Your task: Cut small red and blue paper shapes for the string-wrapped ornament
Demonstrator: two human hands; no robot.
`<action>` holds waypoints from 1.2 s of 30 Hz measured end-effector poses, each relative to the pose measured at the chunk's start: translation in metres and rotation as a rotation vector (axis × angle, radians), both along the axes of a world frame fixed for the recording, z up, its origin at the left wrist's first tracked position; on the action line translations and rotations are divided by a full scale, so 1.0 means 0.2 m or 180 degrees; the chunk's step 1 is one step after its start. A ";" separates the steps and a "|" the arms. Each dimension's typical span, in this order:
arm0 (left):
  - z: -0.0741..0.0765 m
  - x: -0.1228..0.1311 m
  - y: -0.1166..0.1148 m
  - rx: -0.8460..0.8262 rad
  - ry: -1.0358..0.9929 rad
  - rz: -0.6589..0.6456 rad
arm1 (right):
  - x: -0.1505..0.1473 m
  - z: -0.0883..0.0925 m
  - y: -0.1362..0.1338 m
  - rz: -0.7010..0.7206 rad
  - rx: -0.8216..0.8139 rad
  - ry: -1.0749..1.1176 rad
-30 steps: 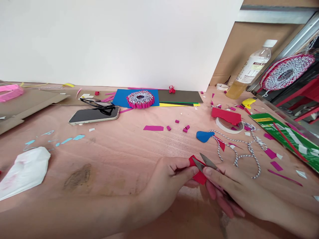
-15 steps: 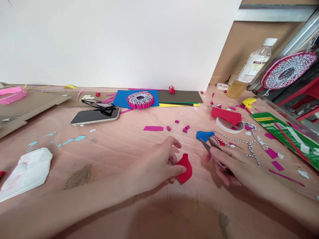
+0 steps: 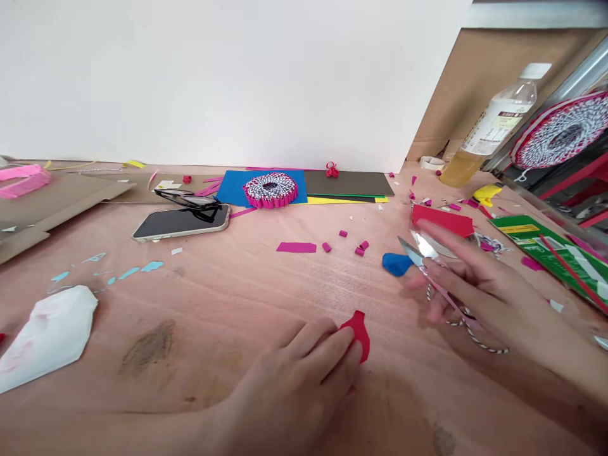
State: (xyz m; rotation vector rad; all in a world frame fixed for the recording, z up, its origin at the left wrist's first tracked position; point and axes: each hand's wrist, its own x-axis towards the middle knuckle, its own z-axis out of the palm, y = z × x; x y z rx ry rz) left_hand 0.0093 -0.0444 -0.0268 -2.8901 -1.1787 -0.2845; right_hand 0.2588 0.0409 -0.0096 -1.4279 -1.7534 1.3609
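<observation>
My left hand (image 3: 311, 364) is palm down over a small red vase-shaped paper cutout (image 3: 360, 332), fingertips closed on its left side against the table; the thumb is hidden. My right hand (image 3: 468, 282) grips a pair of scissors (image 3: 427, 250), its blades parted and pointing up to the left. A blue paper cutout (image 3: 396, 264) lies just left of the blades. Black-and-white twine (image 3: 479, 342) loops out beneath my right hand; whether the fingers touch it I cannot tell. Behind that hand is a larger piece of red paper (image 3: 441, 220).
Small magenta paper rolls (image 3: 361, 247) and a magenta strip (image 3: 296, 247) lie mid-table. Farther back are a coiled twine disc (image 3: 270, 190) on blue card and a phone (image 3: 183, 223). A bottle (image 3: 494, 126) stands at the back right near a green packet (image 3: 551, 253).
My left hand has turned palm down and lowered the red cutout to the table. My right hand has lifted slightly to the right with the scissors, and the twine has shifted toward me.
</observation>
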 end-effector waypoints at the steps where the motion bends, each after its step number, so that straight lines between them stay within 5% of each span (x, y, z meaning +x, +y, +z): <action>1: 0.00 0.00 0.00 -0.0014 -0.0049 -0.0023 | 0.00 0.02 0.00 -0.0010 -0.0084 -0.0014; 8: 0.02 -0.01 0.03 -0.0373 -0.0075 -0.0109 | 0.00 -0.01 -0.01 0.0175 -0.0701 0.1386; 12: 0.03 -0.01 0.05 -0.0630 -0.0163 -0.0158 | 0.00 -0.06 -0.05 0.0111 -0.0525 0.0652; 19: 0.03 -0.04 0.07 -0.1019 -0.0501 -0.0285 | -0.06 -0.01 -0.10 0.0506 0.1125 -0.0590; 31: 0.01 -0.04 0.08 -0.1065 -0.0541 -0.0421 | -0.16 -0.01 -0.13 0.1056 0.1594 -0.1113; 36: 0.01 -0.04 0.08 -0.1135 -0.0476 -0.0386 | -0.17 -0.02 -0.14 0.1124 0.1366 -0.0945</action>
